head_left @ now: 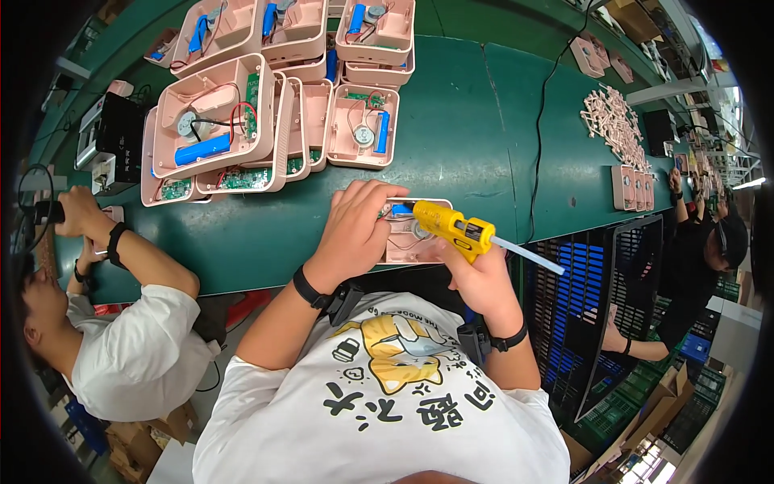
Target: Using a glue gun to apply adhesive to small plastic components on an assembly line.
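Observation:
A pink plastic housing (402, 255) lies at the table's near edge, in front of my body. My left hand (355, 229) grips its left side, fingers bent over the far left corner. In my right hand (481, 278) is a yellow hot glue gun (456, 228), a translucent glue stick (528, 256) sticking out of its back end. The gun's nozzle points left into the housing, close to a blue cylindrical battery (401, 210). Whether the tip touches the battery I cannot tell. Thin wires and a round silver part, half covered by the gun, sit inside the housing.
Stacked pink housings (214, 121) with batteries, wires and circuit boards fill the table's far left. A black cable (538, 137) crosses the green tabletop (459, 105). Small pink parts (613, 121) lie heaped at far right. Co-workers sit left and right; black crates (568, 298) stand at my right.

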The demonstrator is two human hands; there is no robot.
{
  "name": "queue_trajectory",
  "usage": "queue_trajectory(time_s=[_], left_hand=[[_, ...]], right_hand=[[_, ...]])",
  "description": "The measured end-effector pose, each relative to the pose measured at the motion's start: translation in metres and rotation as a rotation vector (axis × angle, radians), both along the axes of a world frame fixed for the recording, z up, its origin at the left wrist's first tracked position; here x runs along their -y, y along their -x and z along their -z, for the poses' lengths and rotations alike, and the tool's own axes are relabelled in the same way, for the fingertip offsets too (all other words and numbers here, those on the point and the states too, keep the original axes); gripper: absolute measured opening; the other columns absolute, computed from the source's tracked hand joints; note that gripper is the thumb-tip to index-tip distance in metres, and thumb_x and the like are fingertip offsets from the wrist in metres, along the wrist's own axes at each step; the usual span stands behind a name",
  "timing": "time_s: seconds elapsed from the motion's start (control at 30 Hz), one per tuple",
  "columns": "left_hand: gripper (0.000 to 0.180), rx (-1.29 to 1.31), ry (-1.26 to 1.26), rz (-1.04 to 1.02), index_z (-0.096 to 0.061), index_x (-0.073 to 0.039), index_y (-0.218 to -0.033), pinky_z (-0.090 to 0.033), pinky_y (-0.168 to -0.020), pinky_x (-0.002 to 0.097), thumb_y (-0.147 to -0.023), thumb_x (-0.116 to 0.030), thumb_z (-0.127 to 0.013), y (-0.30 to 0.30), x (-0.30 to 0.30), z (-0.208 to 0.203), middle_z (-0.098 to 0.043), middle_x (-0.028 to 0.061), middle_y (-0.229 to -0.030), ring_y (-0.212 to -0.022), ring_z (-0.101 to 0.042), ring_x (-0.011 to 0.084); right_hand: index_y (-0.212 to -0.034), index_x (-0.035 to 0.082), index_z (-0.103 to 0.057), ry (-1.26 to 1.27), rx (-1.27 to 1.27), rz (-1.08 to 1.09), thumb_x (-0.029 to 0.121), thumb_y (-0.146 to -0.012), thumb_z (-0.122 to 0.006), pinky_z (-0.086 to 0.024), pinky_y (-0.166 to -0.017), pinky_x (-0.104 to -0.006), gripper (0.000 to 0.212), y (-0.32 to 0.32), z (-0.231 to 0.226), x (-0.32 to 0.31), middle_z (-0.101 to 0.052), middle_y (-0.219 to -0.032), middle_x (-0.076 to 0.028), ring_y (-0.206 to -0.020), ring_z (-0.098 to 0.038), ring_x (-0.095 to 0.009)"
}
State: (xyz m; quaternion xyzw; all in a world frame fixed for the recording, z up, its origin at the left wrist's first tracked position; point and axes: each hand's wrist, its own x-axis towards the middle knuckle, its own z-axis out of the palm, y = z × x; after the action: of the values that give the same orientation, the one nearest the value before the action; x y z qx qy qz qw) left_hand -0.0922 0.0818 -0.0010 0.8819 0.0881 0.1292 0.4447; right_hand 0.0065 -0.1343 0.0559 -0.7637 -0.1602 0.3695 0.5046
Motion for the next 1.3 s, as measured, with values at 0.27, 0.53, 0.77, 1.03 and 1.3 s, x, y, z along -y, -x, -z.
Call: queue_trajectory(time_s=[0.27, 0.53, 0.77, 1.03, 1.3], left_hand=[[0.04, 0.025, -0.107, -0.228, -0.069, -0.002, -0.124, -0.052, -0.092, 0.0452, -0.086, 0.0, -0.057, 0.018, 0.017, -0.009, -0.068, 0.0166, -0.118, -0.107, -0.065, 0.0378], [0.028, 0.079, 0.189, 0.018, -0.071, -0.001, -0.121, -0.057, -0.086, 0.046, -0.095, -0.006, -0.063, -0.102, 0.039, 0.017, -0.07, 0.0187, -0.105, -0.097, -0.07, 0.0398], [0.042, 0.363, 0.075, -0.378, -0.061, 0.0, -0.138, -0.055, -0.1, 0.0454, -0.096, -0.007, -0.065, -0.217, 0.024, 0.017, -0.063, 0.0252, -0.138, -0.122, -0.066, 0.0435], [0.065, 0.123, -0.606, -0.377, -0.053, 0.002, -0.147, -0.039, -0.118, 0.0576, -0.089, -0.014, -0.077, -0.078, 0.03, -0.034, -0.047, 0.0245, -0.159, -0.146, -0.046, 0.0451], [0.071, -0.052, -0.653, -0.348, -0.058, -0.002, -0.145, -0.034, -0.121, 0.0606, -0.083, -0.025, -0.085, -0.028, 0.039, -0.029, -0.04, 0.025, -0.166, -0.152, -0.038, 0.0462]], right_hand=[[-0.125, 0.0, -0.068, -0.302, -0.043, 0.184, 0.018, -0.11, -0.061, -0.052, -0.051, -0.0254, 0.024, -0.046, 0.02, 0.045, -0.08, -0.11, -0.019, -0.058, -0.062, -0.01], [-0.112, 0.001, -0.062, -0.802, 0.017, 0.68, 0.026, -0.114, -0.053, -0.055, -0.064, -0.0365, 0.027, -0.106, 0.086, 0.096, -0.075, -0.119, -0.027, -0.06, -0.055, -0.015], [-0.112, 0.0, -0.061, -0.769, 0.062, 0.678, 0.024, -0.114, -0.053, -0.056, -0.065, -0.0378, 0.025, -0.102, 0.088, 0.086, -0.075, -0.118, -0.029, -0.061, -0.056, -0.015], [-0.112, -0.001, -0.061, -0.746, 0.05, 0.657, 0.023, -0.115, -0.052, -0.056, -0.065, -0.0367, 0.025, -0.101, 0.087, 0.091, -0.074, -0.119, -0.029, -0.06, -0.056, -0.015], [-0.113, 0.0, -0.06, -0.73, 0.042, 0.612, 0.024, -0.114, -0.052, -0.056, -0.064, -0.0357, 0.025, -0.104, 0.086, 0.09, -0.074, -0.119, -0.029, -0.061, -0.056, -0.015]])
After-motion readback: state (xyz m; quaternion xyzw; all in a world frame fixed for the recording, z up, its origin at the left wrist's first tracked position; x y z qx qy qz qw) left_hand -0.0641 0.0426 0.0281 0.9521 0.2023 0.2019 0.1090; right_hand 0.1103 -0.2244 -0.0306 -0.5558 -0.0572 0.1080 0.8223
